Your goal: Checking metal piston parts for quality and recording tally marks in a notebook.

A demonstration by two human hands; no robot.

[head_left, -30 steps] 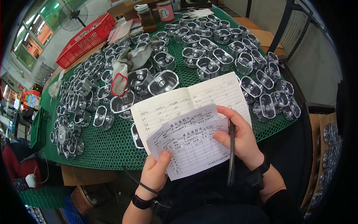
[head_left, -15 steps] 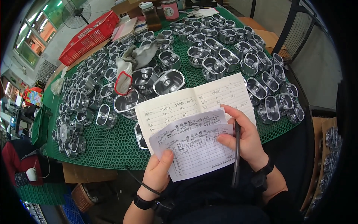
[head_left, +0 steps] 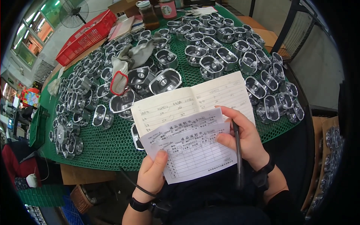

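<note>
so two printed slips (head_left: 200, 161) are being held up between both hands, one overlapping the other. on the left side, their edge is pinched under the thumb of the left hand (head_left: 152, 174); the other fingers are mostly hidden behind the paper, so how they're spread can't be told. the right side is gripped by the right hand (head_left: 246, 142), thumb pressed on the front slip, index finger curled at the rear slip's top corner. a dark pen (head_left: 237, 159) is held in that hand too, angled down toward the body. dark wristbands (head_left: 138, 205) are worn on both wrists.

right behind the slips, an open notebook (head_left: 227, 92) with handwritten rows is partly covered by them. past that, a green perforated mat (head_left: 116, 155) is crowded with shiny metal parts (head_left: 165, 82), hollow and cup-like. grey-white work gloves (head_left: 142, 55), one cuff edged in red, are draped over some of them. farther out, a red basket (head_left: 86, 38), a white-lidded jar (head_left: 148, 17) and a fan (head_left: 75, 14) can be seen.
</note>
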